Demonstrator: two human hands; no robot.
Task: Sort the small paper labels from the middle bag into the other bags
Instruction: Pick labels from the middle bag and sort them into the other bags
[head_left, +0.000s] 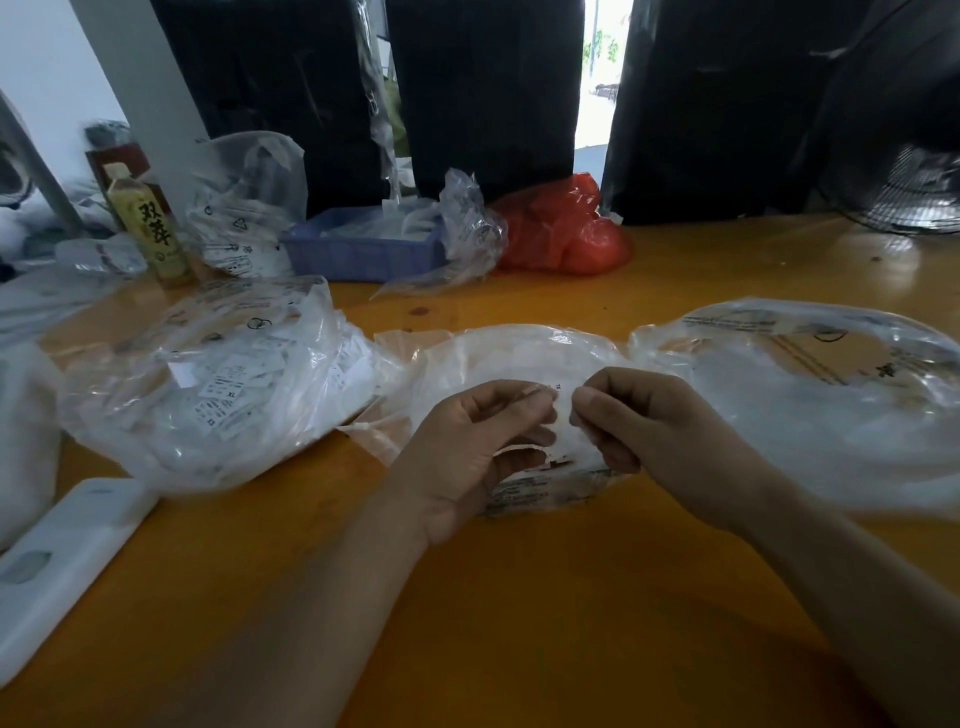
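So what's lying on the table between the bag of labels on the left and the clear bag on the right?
The head view shows the middle bag there, with the left hand and right hand pinching small paper labels over it.

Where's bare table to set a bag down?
Widest bare patch of table: the near edge, around the forearms, below the middle bag. A second lies far right, between the right bag and the fan. The left side is crowded: left bag, phone, bottle, blue tray.
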